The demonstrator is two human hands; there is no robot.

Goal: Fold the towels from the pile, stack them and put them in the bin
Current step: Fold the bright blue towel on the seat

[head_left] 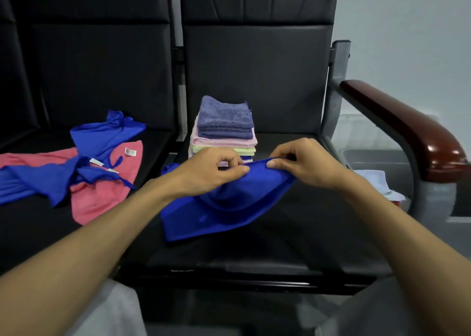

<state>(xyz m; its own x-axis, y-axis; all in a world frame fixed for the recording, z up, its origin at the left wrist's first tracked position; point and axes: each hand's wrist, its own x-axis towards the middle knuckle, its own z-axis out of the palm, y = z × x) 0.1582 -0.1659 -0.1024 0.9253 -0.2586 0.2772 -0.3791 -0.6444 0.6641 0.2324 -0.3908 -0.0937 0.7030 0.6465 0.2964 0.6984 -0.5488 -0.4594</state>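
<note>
A bright blue towel (219, 208) lies partly lifted on the right black seat (293, 233). My left hand (211, 170) pinches its upper edge, and my right hand (303, 162) pinches the same edge a little to the right. Just behind my hands stands a stack of folded towels (224, 126), purple on top, pink and pale green below. On the left seat lies the unfolded pile: blue towels (102, 136) over a pink towel (102, 195). No bin is clearly visible.
A dark red wooden armrest (407, 129) on a grey metal frame rises at the right. Beyond it, lower down, lies something white (377, 182). Black seat backs fill the rear. The seat's front edge is near my forearms.
</note>
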